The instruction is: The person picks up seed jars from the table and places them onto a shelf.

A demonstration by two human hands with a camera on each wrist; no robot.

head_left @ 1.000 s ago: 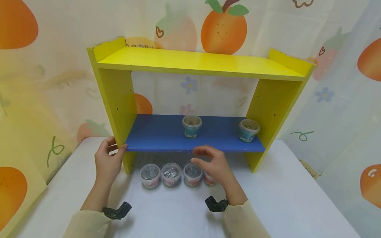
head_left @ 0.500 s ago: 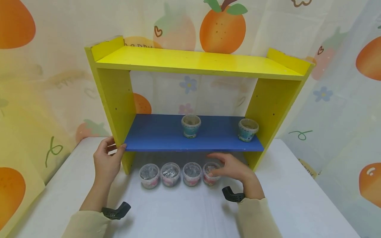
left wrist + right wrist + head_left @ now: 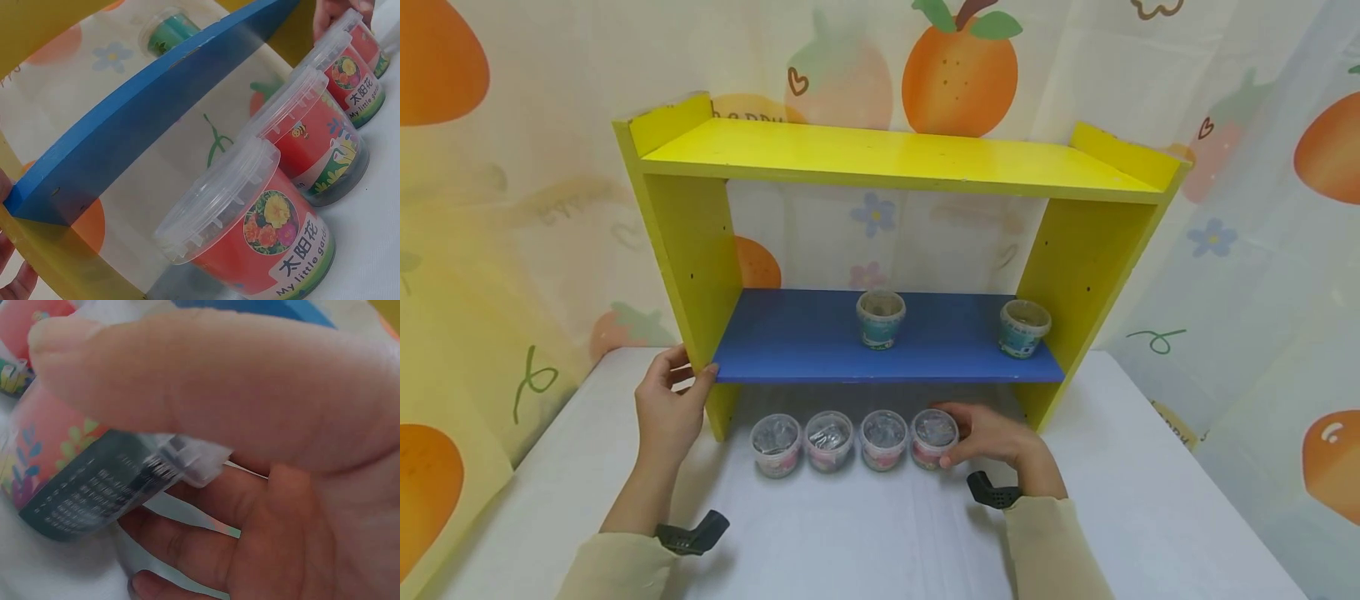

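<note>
I see the right hand point(image 3: 988, 435), lower right of centre, holding the rightmost red-labelled tub point(image 3: 931, 435) on the surface point(image 3: 835, 533) | left hand point(image 3: 668, 407), left of centre, gripping the yellow rack point(image 3: 688, 250), thumb point(image 3: 706, 377) at the blue shelf's point(image 3: 805, 333) corner.

Pale backdrop point(image 3: 1075, 67), printed oranges point(image 3: 959, 83), blue flowers point(image 3: 1212, 237), white tabletop point(image 3: 820, 533)

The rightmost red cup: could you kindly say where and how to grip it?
I'd grip the cup round its wall, below the rim, probably from the right: it stands upright, its neighbour sits close on the left, leaving the right side for the right hand.
</note>
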